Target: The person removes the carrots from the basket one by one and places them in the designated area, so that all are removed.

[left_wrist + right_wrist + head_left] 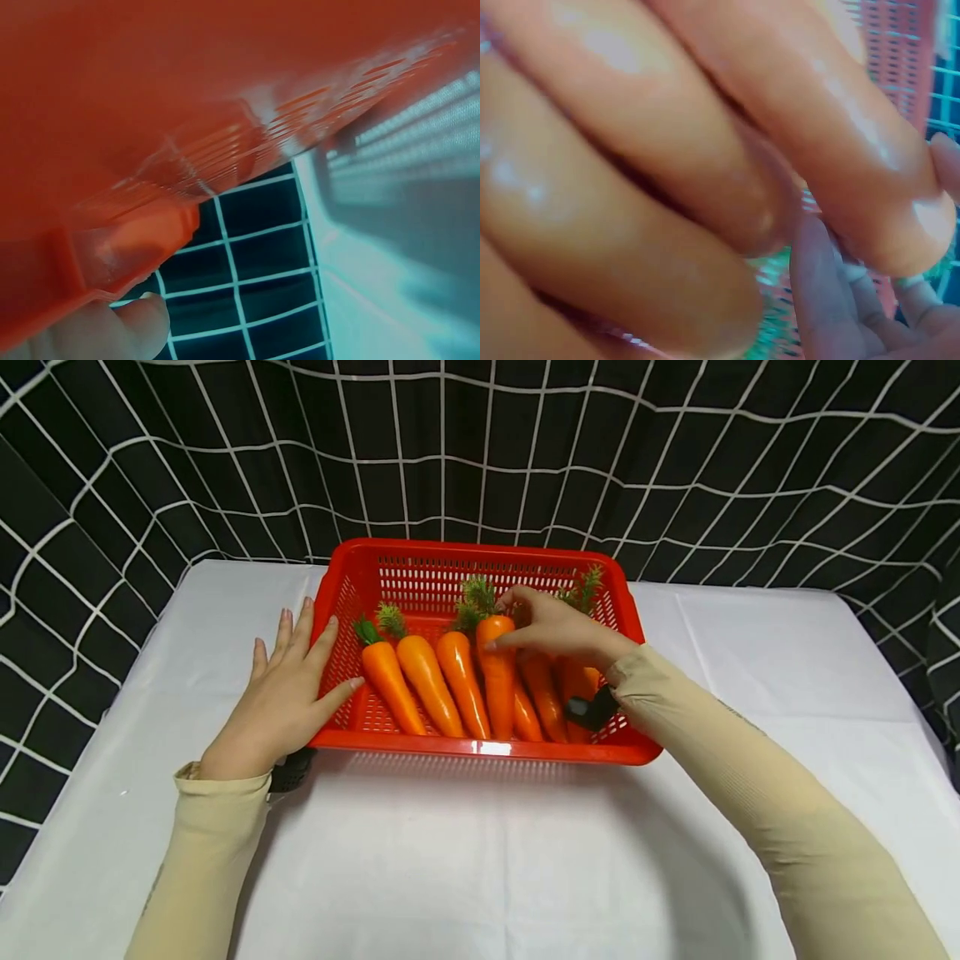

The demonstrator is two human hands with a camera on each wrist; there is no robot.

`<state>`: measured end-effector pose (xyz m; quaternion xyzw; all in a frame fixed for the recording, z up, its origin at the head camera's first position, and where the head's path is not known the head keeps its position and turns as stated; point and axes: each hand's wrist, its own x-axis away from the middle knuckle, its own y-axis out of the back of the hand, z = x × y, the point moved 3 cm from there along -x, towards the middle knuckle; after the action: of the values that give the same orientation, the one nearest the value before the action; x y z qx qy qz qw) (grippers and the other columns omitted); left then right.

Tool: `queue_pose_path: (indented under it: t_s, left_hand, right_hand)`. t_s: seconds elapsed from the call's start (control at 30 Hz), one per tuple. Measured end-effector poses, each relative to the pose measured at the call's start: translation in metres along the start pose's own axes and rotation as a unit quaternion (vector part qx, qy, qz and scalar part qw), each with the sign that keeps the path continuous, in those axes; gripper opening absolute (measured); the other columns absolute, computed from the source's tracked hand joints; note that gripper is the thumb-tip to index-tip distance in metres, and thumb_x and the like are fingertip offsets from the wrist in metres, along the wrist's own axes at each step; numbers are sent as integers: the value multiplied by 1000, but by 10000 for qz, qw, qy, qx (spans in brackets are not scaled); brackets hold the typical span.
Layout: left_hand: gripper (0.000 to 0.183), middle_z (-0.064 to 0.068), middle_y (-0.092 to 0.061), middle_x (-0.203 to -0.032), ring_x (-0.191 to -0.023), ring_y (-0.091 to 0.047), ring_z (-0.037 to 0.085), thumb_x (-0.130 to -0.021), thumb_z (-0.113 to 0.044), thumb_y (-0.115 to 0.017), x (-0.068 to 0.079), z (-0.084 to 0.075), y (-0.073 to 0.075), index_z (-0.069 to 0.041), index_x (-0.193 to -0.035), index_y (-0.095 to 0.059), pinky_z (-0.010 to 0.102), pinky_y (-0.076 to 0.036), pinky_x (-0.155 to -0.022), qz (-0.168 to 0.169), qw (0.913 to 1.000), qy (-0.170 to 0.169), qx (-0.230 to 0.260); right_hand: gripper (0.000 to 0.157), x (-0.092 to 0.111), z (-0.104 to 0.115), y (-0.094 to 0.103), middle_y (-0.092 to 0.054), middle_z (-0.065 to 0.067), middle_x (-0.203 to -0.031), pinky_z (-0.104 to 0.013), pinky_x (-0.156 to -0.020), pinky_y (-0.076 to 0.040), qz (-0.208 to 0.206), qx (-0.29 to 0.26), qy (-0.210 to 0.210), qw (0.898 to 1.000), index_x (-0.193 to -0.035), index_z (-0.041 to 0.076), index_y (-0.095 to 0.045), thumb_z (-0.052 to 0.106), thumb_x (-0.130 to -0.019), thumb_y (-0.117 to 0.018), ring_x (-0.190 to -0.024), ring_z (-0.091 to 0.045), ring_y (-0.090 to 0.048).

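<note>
A red plastic basket (480,746) holds several orange carrots with green tops, lying side by side. My right hand (558,628) reaches in from the right and pinches one carrot (497,672) near its leafy end, thumb on one side and fingers on the other. In the right wrist view that carrot (832,112) lies between thumb and fingers, beside other carrots (630,247). My left hand (288,702) rests on the basket's left rim with its fingers spread and straight. In the left wrist view its fingertips (146,322) show at the rim.
The basket stands on a table with a white cloth (420,852). Behind and beside the table hangs a black curtain with a white net (465,443). A black wrist device (592,708) on the right arm overlaps the basket's right end.
</note>
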<state>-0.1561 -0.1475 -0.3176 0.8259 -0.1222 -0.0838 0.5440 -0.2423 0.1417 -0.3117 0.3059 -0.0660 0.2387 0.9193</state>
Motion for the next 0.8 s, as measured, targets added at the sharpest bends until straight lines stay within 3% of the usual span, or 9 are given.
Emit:
queue_pose_path:
  t_s: [0.23,0.43,0.63,0.8]
  left_hand:
    - [79,15,8,-156,-141,13,34,-95,-43,-48,-1,1,-1,0,-150,-10,64,6,-105,-38,10000,-42,9]
    - [75,16,8,-156,-141,13,33,-97,-33,-48,-1,1,1,1,-150,-8,65,5,-105,45,9999,-159,-12]
    - [79,17,6,-156,-141,12,35,-95,-34,-52,-2,2,1,1,-150,-8,65,5,-105,44,9999,-93,60]
    - [80,17,5,-157,-141,11,36,-94,-33,-53,-2,1,0,2,-150,-9,66,4,-105,8,9999,-93,127]
  right_hand:
    - [51,16,10,9,-57,-11,-114,-34,-85,-44,-38,-90,610,9981,-122,7,-47,15,-80,-75,-103,-23,-53]
    - [49,44,16,22,-57,-11,-114,-31,-88,-45,-622,-496,990,9919,-121,6,-47,10,-80,-75,-105,-20,-54]
    - [43,79,10,34,-58,-10,-110,-24,-85,-48,-1339,-1259,1465,9720,-119,7,-49,1,-82,-70,-103,-20,-58]
    - [45,95,6,42,-58,-10,-112,-23,-82,-51,-1641,-1715,1869,9533,-118,9,-52,-5,-80,-70,-99,-21,-61]
